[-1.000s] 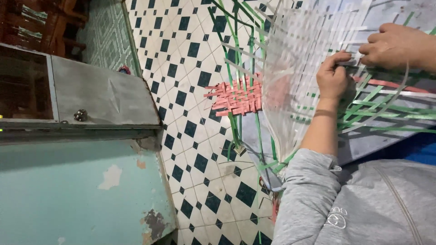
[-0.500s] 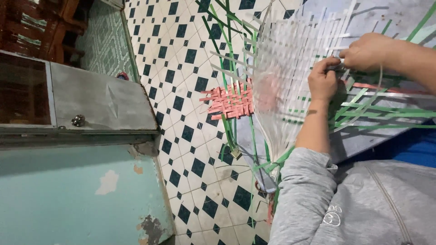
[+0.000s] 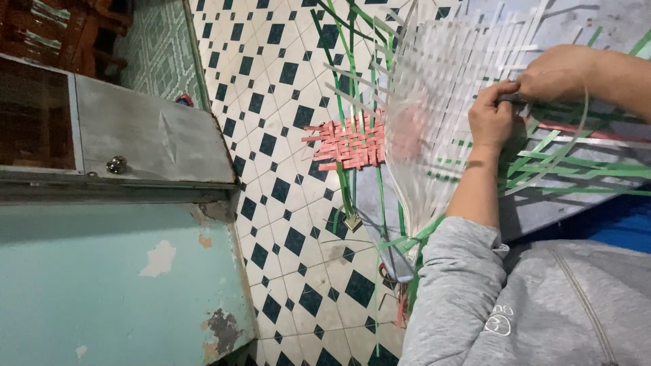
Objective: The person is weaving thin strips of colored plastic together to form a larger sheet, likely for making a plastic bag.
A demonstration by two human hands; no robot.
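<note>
While both hands work at the upper right of the head view, the left hand (image 3: 491, 122) is closed in a pinch on a thin strip at the edge of the translucent white woven panel (image 3: 434, 122), its grey sleeve (image 3: 461, 291) running down to the lower edge. The right hand (image 3: 559, 71) meets it from the right, fingers curled shut on the same strip end, the two hands touching at the fingertips. The woven panel stands fanned out between the hands and the floor, loose white strip ends sticking out at its top. Green strips (image 3: 576, 166) run interlaced beneath and to the right of the hands, and more green strips trail down across the floor. A small pink woven mat (image 3: 349, 142) lies flat on the tiled floor (image 3: 271, 135), just left of the white panel and partly behind it. The tiles are white with dark diamond insets. A grey metal cabinet (image 3: 149, 135) with a round knob (image 3: 116, 164) stands at left above a pale green wall (image 3: 102, 285) with chipped paint. No packages, labels or signs are visible.
</note>
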